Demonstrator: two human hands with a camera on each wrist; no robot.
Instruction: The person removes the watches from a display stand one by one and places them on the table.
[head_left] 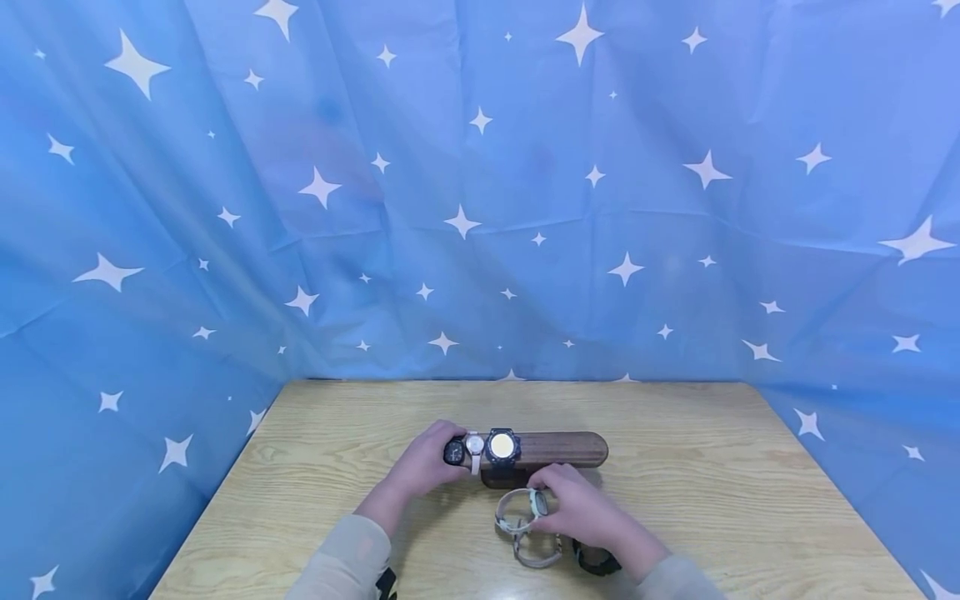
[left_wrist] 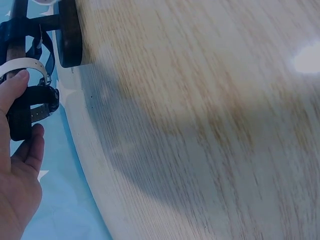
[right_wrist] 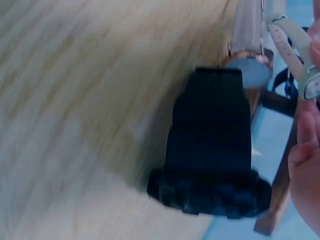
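A dark wooden watch stand [head_left: 562, 448] stands on the table, its bar running sideways. At the bar's left end my left hand [head_left: 423, 461] grips it, thumb beside a white-strapped watch [head_left: 475, 446]. A small black watch [head_left: 453, 452] sits by those fingers, and a large black watch [head_left: 502, 446] with a bright, glaring face is further along. In front of the stand, my right hand [head_left: 581, 504] pinches a pale green-white watch [head_left: 540, 502] with its strap looped. Beneath it lies a watch with a light strap [head_left: 534, 562], showing a rose-gold case [right_wrist: 250, 56] in the right wrist view.
Another chunky black watch [head_left: 597, 568] lies on the table below my right forearm, looming close in the right wrist view. The light wood table [head_left: 337, 417] ends against a blue curtain [head_left: 525, 275] with white stars at the back.
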